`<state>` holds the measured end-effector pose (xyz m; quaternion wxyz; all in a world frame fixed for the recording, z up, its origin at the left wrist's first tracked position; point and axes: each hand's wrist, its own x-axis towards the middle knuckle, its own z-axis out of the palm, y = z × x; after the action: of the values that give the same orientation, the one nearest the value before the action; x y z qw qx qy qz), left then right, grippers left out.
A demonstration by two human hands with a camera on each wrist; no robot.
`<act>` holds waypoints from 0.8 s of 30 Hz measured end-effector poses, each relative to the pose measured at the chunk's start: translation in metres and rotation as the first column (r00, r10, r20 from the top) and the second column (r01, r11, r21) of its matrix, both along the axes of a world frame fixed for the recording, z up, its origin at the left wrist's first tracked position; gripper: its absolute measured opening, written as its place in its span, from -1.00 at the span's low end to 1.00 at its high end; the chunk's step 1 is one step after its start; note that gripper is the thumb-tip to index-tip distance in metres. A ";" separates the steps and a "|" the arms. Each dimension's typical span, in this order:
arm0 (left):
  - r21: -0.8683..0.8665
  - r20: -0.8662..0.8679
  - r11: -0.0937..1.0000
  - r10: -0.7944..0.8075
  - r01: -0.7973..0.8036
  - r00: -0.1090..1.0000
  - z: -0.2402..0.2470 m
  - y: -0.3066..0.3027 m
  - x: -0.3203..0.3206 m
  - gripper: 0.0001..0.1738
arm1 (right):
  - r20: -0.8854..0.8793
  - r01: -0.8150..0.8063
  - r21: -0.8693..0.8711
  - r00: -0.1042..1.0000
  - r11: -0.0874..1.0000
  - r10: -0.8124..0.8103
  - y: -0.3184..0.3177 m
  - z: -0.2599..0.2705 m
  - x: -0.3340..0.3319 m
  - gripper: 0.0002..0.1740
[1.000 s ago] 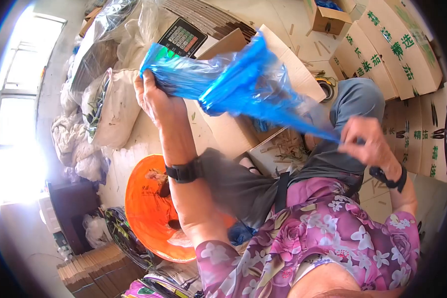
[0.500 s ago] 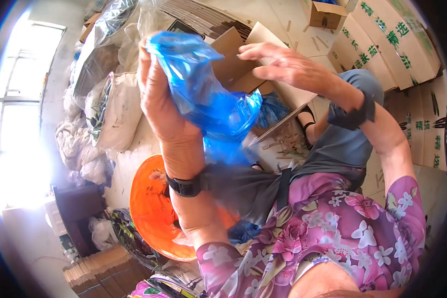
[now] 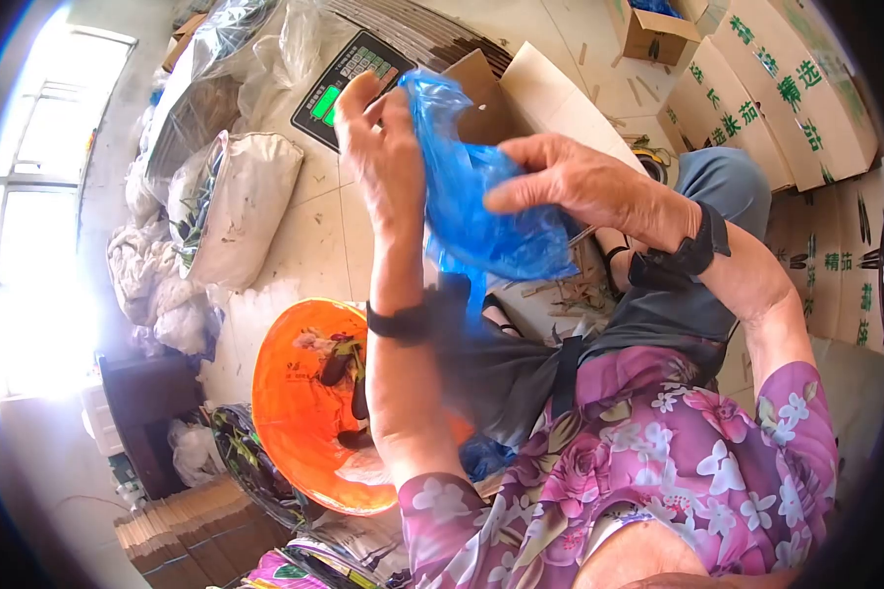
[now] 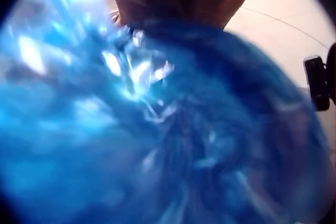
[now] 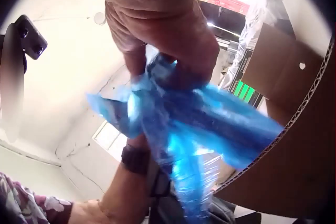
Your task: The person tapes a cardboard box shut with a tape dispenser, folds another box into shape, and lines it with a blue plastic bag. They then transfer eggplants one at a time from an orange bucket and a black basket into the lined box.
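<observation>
A crumpled blue plastic bag (image 3: pixel 471 211) hangs between the two hands in the head view, above the person's lap. My left hand (image 3: pixel 385 162) is raised and holds the bag's upper left side. From the right, my right hand (image 3: pixel 584 191) reaches over and pinches the film between thumb and fingers. In the right wrist view the fingers of the right hand (image 5: pixel 157 19) grip a gathered part of the bag (image 5: pixel 210 121), and loose folds hang below. Blurred blue film (image 4: pixel 157 145) fills most of the left wrist view and hides the left fingertips.
An open cardboard box (image 3: pixel 555 88) stands behind the bag, with a digital scale panel (image 3: pixel 319 110) left of it. An orange tub (image 3: pixel 285 402) holding some eggplants (image 3: pixel 334 368) sits below the left arm. Printed cartons (image 3: pixel 791 93) stand right; a whitish sack (image 3: pixel 250 211) stands left.
The right hand first pulled the bag out sideways, then was apart from it with fingers spread, and now grips it. The left hand has moved right with the bag, uncovering the scale.
</observation>
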<state>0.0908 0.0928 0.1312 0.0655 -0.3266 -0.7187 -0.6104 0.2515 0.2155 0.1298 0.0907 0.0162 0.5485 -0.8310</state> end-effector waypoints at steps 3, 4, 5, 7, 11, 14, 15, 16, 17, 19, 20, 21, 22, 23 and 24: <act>0.102 0.114 0.984 0.134 -0.146 0.984 0.014 -0.024 0.028 -0.62 | 0.021 0.255 -0.207 0.966 0.944 -0.256 0.012 -0.011 -0.006 -0.55; 0.099 0.117 0.985 0.133 -0.144 0.984 0.017 -0.032 0.040 -0.62 | 0.010 0.290 -0.230 0.955 0.929 -0.296 0.016 -0.013 -0.006 -0.55; 0.028 0.121 0.995 0.088 -0.092 0.989 0.019 -0.041 0.050 -0.57 | 0.012 0.290 -0.233 0.955 0.928 -0.295 0.018 -0.016 -0.007 -0.55; -0.075 0.144 0.997 -0.005 0.016 0.990 0.020 -0.045 0.074 -0.44 | -0.065 0.370 -0.262 0.915 0.891 -0.398 0.017 -0.021 -0.010 -0.58; -0.217 -0.069 0.976 -0.013 -0.002 0.998 -0.010 -0.030 0.090 -0.39 | -0.028 0.367 -0.358 0.915 0.859 -0.403 0.009 -0.023 -0.012 -0.62; -0.151 0.113 0.984 -0.081 0.098 0.990 -0.043 -0.033 0.067 -0.72 | -0.031 0.378 -0.300 0.914 0.876 -0.405 0.013 -0.026 -0.004 -0.64; -0.013 0.285 0.993 -0.109 0.117 0.952 -0.031 -0.031 0.072 -0.91 | -0.034 0.385 -0.263 0.913 0.885 -0.407 0.019 -0.028 -0.002 -0.65; -0.014 0.283 0.993 -0.111 0.120 0.953 -0.027 -0.033 0.072 -0.91 | -0.037 0.391 -0.226 0.912 0.892 -0.409 0.025 -0.030 0.000 -0.65; 0.021 0.346 0.991 -0.134 0.135 0.929 -0.024 -0.036 0.069 -0.91 | -0.041 0.395 -0.191 0.911 0.898 -0.410 0.031 -0.032 0.002 -0.65; 0.030 0.388 0.990 -0.138 0.137 0.911 -0.020 -0.040 0.067 -0.87 | -0.038 0.401 -0.185 0.909 0.897 -0.414 0.039 -0.034 0.007 -0.65; 0.030 0.389 0.990 -0.140 0.139 0.911 -0.018 -0.041 0.066 -0.87 | -0.034 0.403 -0.177 0.909 0.898 -0.415 0.044 -0.035 0.009 -0.64; 0.170 0.457 0.974 -0.210 0.147 0.864 -0.017 -0.042 0.064 -0.86 | -0.033 0.405 -0.177 0.908 0.897 -0.417 0.049 -0.038 0.011 -0.64; 0.306 0.512 0.942 -0.286 0.139 0.810 -0.016 -0.043 0.062 -0.86 | -0.039 0.415 -0.013 0.909 0.910 -0.415 0.055 -0.043 0.013 -0.63; 0.304 0.512 0.942 -0.286 0.141 0.810 -0.013 -0.045 0.059 -0.86 | -0.046 0.414 0.151 0.910 0.898 -0.412 0.061 -0.048 0.014 -0.63; 0.380 0.504 0.912 -0.344 0.154 0.792 -0.009 -0.049 0.056 -0.85 | -0.047 0.415 0.149 0.910 0.898 -0.413 0.068 -0.052 0.017 -0.63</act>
<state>0.1464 0.0438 0.1225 -0.1786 -0.2109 -0.5472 -0.7901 0.2686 0.2839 0.0776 -0.0932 0.1335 0.5963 -0.7861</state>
